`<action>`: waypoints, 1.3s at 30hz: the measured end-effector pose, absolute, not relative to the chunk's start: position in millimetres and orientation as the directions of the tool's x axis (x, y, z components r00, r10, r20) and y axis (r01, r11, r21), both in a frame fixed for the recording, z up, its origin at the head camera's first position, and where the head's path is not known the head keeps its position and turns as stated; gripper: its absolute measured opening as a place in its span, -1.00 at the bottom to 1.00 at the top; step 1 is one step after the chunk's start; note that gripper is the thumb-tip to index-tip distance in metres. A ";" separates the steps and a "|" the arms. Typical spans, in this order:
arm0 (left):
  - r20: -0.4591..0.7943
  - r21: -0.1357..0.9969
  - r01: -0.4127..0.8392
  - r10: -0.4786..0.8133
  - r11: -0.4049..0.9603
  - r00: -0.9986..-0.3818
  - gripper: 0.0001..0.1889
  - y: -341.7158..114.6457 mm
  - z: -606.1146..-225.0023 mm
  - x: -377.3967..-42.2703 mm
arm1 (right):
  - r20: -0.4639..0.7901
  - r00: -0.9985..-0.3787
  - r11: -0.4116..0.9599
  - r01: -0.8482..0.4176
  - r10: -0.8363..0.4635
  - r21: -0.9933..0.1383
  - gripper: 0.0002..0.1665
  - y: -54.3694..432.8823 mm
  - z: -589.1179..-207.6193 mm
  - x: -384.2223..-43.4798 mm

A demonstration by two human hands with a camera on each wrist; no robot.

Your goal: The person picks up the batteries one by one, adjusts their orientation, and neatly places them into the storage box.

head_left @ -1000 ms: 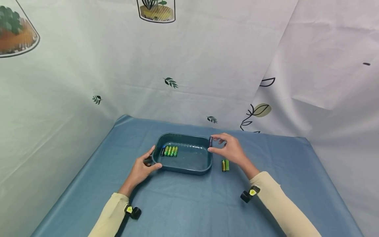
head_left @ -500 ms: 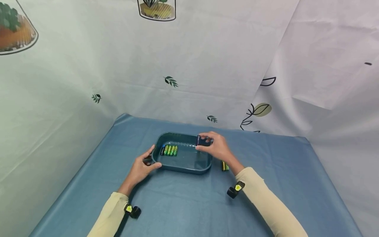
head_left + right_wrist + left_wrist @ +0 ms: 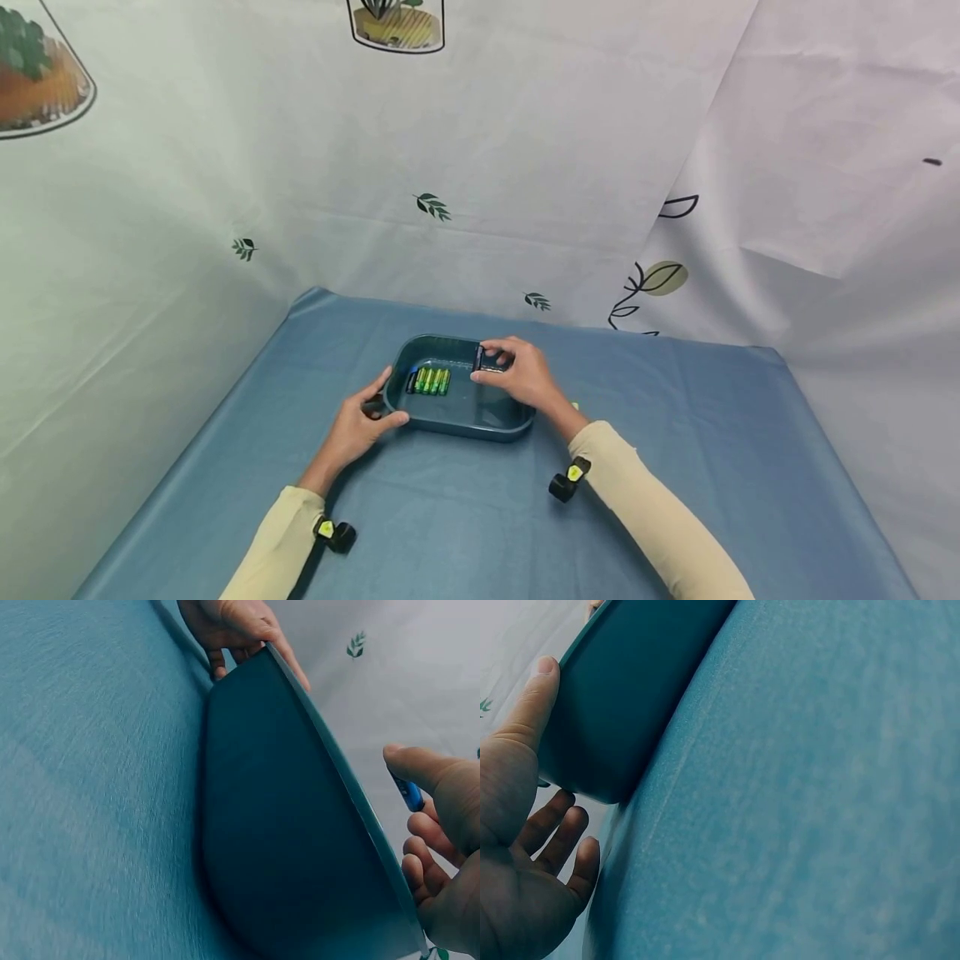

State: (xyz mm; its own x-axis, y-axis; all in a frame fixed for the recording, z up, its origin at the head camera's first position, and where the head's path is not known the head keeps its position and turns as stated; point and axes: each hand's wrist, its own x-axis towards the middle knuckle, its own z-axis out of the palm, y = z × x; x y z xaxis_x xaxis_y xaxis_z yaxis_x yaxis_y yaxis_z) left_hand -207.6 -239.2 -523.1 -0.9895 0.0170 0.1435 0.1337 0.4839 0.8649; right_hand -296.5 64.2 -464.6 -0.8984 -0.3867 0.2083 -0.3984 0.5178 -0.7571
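Note:
A dark teal baking dish [image 3: 465, 431] stands on the cloth. In the head view my left hand [image 3: 362, 427] grips its left end, the thumb on the near rim and a finger along the far side. The left wrist view has that thumb [image 3: 536, 701] against the dish wall. My right hand [image 3: 525, 372] is over the dish's right half, pinching a dark battery [image 3: 477, 358] between thumb and fingers. In the right wrist view the battery [image 3: 407, 792] shows a blue section. A row of several green and gold batteries [image 3: 433, 382] lies at the left inside the dish, beside a black and blue one [image 3: 412, 380].
A small green bit of a battery [image 3: 575, 406] peeks out beside my right forearm, the rest hidden. A blue cloth [image 3: 450, 517] covers the table. White patterned fabric [image 3: 480, 167] hangs behind and at both sides. Each wrist carries a small black camera [image 3: 342, 537].
My right hand has moved left, from the dish's right rim to over its inside, carrying the dark battery. Its forearm now covers most of the batteries on the cloth. My left hand stays put.

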 end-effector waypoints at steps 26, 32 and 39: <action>0.152 0.864 0.143 0.019 0.482 -0.988 -0.06 -238.1 -524.4 -209.2 | 0.015 -0.948 0.465 -0.169 -0.317 -0.869 -0.42 22.7 -476.0 -300.8; 0.148 0.867 0.139 0.018 0.478 -0.989 -0.07 -239.1 -525.8 -209.2 | -0.051 -0.949 0.445 -0.098 -0.311 -0.890 -0.43 16.9 -478.3 -300.5; 0.162 0.863 0.152 0.021 0.482 -0.987 -0.07 -238.0 -525.1 -208.6 | -0.047 -0.957 0.502 -0.108 -0.285 -0.858 -0.45 9.2 -482.3 -301.3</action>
